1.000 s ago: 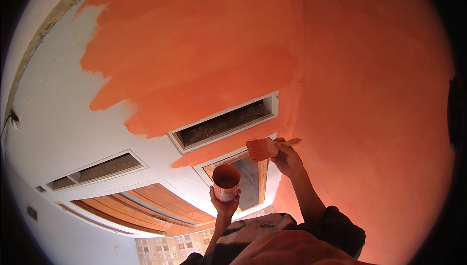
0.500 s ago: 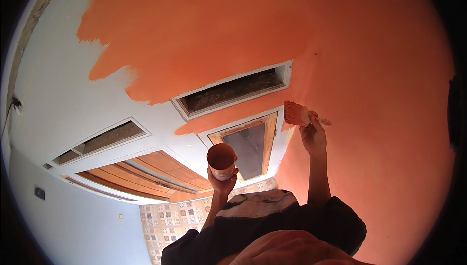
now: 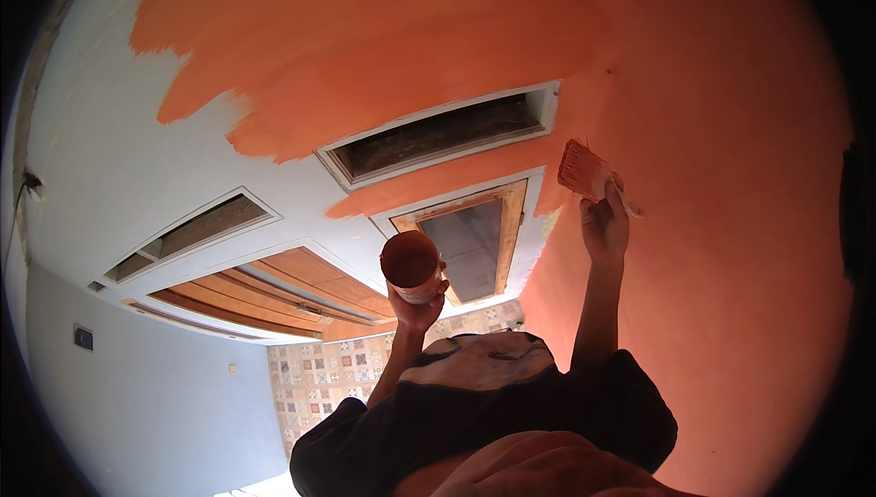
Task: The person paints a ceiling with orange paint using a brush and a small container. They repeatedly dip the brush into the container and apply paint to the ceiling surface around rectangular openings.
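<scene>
In my raised right hand (image 3: pixel 605 226) is a wide paintbrush (image 3: pixel 584 171), gripped by its pale handle. Its bristles are coated orange and point up and left, close to the corner between the two walls. I cannot tell whether they touch the wall. My left hand (image 3: pixel 420 308) is wrapped round a paint cup (image 3: pixel 411 266), whose inside is coated orange. Behind the brush, the right wall (image 3: pixel 721 223) is orange. Orange paint (image 3: pixel 365 50) with a ragged left edge covers part of the white wall (image 3: pixel 78 132).
A white-framed vent opening (image 3: pixel 438 132) sits above a wood-framed glass panel (image 3: pixel 465 241). Farther left are a second opening (image 3: pixel 196 234) and wooden shutters or doors (image 3: pixel 274 296). Patterned tiles (image 3: pixel 319 378) lie below, beside a pale blue wall (image 3: pixel 182 406) with a dark switch plate (image 3: pixel 83 337).
My right hand and the brush have moved up and slightly right, and the bristles tilt more upward. The cup has risen a little in view. The whole view has shifted slightly.
</scene>
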`<state>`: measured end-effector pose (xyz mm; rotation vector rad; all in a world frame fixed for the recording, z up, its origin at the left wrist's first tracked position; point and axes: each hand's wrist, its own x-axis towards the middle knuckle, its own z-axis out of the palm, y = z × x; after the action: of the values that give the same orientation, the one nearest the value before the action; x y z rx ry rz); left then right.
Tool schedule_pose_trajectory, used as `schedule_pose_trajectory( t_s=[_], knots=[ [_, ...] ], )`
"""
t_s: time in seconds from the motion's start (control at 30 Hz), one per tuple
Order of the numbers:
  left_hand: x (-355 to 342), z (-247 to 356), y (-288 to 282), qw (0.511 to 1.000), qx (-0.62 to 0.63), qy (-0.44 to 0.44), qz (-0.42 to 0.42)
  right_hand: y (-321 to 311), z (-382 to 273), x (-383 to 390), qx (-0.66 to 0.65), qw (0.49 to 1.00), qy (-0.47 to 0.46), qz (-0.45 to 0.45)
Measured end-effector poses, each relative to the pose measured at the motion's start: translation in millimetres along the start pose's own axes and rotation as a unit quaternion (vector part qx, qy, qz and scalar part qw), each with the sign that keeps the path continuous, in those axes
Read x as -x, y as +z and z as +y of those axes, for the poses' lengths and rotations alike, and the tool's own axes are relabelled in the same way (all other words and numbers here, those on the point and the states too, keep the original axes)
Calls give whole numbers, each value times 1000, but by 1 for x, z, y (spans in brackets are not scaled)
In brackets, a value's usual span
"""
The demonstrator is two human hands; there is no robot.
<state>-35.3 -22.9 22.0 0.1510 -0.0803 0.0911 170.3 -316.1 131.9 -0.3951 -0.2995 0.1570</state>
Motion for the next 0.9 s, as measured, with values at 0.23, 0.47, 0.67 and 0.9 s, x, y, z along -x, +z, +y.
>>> schedule_pose_trajectory(
  t_s=[0.23, 0.47, 0.67, 0.9],
  knots=[
    [-9, -6, 4, 999, 32, -6, -18, 71, 8, -57, 73, 994, -76, -28],
    [-2, -4, 8, 999, 21, 39, -1, 154, 49, -106, 138, 969, -168, -115],
    [7, 11, 4, 997, 21, 71, 0, 218, 110, -129, 191, 949, -212, -136],
    [10, 33, 1, 996, 22, 82, -32, 272, 175, -120, 206, 920, -249, -222]
  ],
)
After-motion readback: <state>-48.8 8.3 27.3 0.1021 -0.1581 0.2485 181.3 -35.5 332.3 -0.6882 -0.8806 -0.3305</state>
